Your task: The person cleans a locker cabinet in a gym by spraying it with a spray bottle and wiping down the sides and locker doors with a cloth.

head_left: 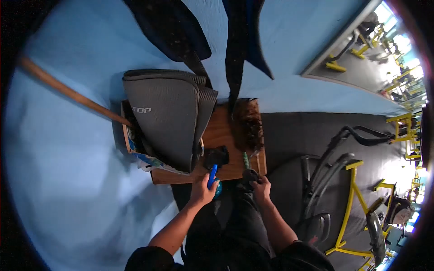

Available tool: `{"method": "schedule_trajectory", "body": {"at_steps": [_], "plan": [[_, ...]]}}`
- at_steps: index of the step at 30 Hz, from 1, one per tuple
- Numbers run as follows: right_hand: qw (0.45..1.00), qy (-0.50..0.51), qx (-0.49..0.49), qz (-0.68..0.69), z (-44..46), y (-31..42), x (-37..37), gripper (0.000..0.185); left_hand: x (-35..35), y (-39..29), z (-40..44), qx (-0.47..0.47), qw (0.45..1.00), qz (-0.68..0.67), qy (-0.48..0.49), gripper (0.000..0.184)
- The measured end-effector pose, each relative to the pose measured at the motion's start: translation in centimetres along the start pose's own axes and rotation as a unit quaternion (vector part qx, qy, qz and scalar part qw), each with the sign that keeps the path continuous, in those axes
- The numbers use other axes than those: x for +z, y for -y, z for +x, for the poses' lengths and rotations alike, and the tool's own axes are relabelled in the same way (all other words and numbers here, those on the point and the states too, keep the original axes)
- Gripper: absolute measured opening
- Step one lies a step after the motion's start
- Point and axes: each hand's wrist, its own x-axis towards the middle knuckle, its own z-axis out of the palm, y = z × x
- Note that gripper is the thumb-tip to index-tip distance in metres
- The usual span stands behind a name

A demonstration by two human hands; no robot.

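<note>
My left hand (202, 191) is closed around a slim bright-blue object (212, 175), held upright in front of the wooden table; its kind is unclear. Just below it shows a teal rounded thing (218, 189), partly hidden by my fingers, and I cannot tell whether the two are joined. My right hand (262, 189) grips a small dark-grey object (250, 175) at the table's front edge. Behind that lies a green patterned stick-like piece (246, 161). A crumpled black item (217, 156) rests on the wooden tabletop (221, 128), beyond my left hand.
A folded grey mat (167, 117) stands in a box (149, 159) at the left, beside a wooden pole (72, 94). Dark bristles (248, 126) lie at the table's right. Black straps (235, 49) hang on the blue wall. Yellow-framed gym equipment (350, 203) and a mirror (357, 67) are rightward.
</note>
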Motion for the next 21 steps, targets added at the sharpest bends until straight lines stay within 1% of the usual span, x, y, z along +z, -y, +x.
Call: {"method": "schedule_trajectory", "body": {"at_steps": [1, 2, 3, 4, 6, 7, 8, 9, 10, 11, 12, 13, 14, 15, 16, 17, 18, 19, 20, 21], "plan": [[1.0, 0.028, -0.006, -0.002, 2.9, -0.4, 0.9, 0.039, 0.9, 1.0, 2.0, -0.012, 1.0, 0.013, 0.008, 0.03], [0.999, 0.051, -0.008, 0.0, 4.7, -1.3, 2.2, 0.041, 1.8, 2.0, 3.4, -0.015, 0.999, 0.043, -0.013, 0.029], [0.999, 0.052, 0.006, 0.01, 6.6, -1.6, 3.7, 0.041, 2.6, 2.7, 4.8, -0.011, 0.997, 0.071, -0.038, 0.028], [0.997, 0.058, 0.019, 0.049, 8.9, -1.3, 5.1, 0.041, 3.4, 3.4, 6.0, -0.01, 0.996, 0.081, -0.032, 0.028], [0.993, 0.064, 0.031, 0.099, 13.4, -0.3, 8.2, 0.042, 4.6, 4.4, 8.5, -0.075, 0.994, 0.052, -0.055, 0.026], [0.986, 0.091, 0.034, 0.133, 15.3, 0.2, 9.9, 0.043, 4.4, 2.7, 8.8, -0.101, 0.983, 0.146, -0.052, 0.029], [0.978, 0.119, 0.036, 0.167, 16.9, 0.7, 11.6, 0.044, 5.3, 4.2, 8.6, -0.019, 0.991, 0.102, -0.088, 0.035], [0.976, 0.115, 0.037, 0.18, 19.0, 0.1, 13.4, 0.044, 5.4, 4.5, 8.1, 0.019, 0.989, 0.125, -0.08, 0.038], [0.96, 0.14, 0.047, 0.237, 21.5, -1.3, 15.5, 0.044, 5.3, 4.6, 7.5, 0.057, 0.985, 0.145, -0.072, 0.041], [0.94, 0.165, 0.056, 0.292, 23.9, -2.7, 17.7, 0.043, 5.3, 4.9, 7.2, 0.064, 0.984, 0.152, -0.065, 0.041], [0.938, 0.162, 0.057, 0.302, 26.0, -3.8, 19.8, 0.043, 5.2, 5.2, 6.9, 0.022, 0.991, 0.124, -0.051, 0.041], [0.945, 0.124, 0.022, 0.3, 27.7, -5.0, 21.7, 0.043, 5.1, 5.6, 6.8, -0.022, 0.995, 0.094, -0.035, 0.042], [0.951, 0.084, -0.01, 0.296, 28.7, -6.1, 22.8, 0.043, 5.0, 6.0, 6.9, -0.021, 0.995, 0.099, -0.027, 0.042], [0.951, 0.079, -0.003, 0.3, 29.1, -7.1, 23.0, 0.043, 4.9, 6.3, 6.6, -0.066, 0.996, 0.062, -0.001, 0.042], [0.993, 0.054, -0.101, -0.03, 29.4, -8.3, 22.6, 0.042, 4.8, 6.5, 6.2, -0.112, 0.993, 0.025, 0.025, 0.043], [0.914, 0.028, -0.185, -0.359, 29.4, -9.4, 21.9, 0.041, 4.6, 6.6, 5.8, -0.114, 0.993, 0.025, 0.034, 0.043], [0.915, 0.022, -0.179, -0.36, 29.2, -10.5, 21.1, 0.041, 4.4, 6.6, 5.5, -0.076, 0.995, 0.049, 0.044, 0.045], [0.948, 0.054, -0.163, -0.269, 28.6, -11.7, 20.3, 0.06, 4.2, 6.4, 5.5, -0.035, 0.995, 0.073, 0.051, 0.047], [0.97, 0.085, -0.148, -0.173, 27.6, -12.9, 19.7, 0.08, 3.7, 5.9, 5.2, -0.029, 0.995, 0.071, 0.057, 0.047], [0.958, 0.102, -0.127, -0.238, 25.8, -13.7, 19.0, 0.078, 2.8, 4.8, 4.9, -0.073, 0.992, 0.058, 0.082, 0.05]]}}
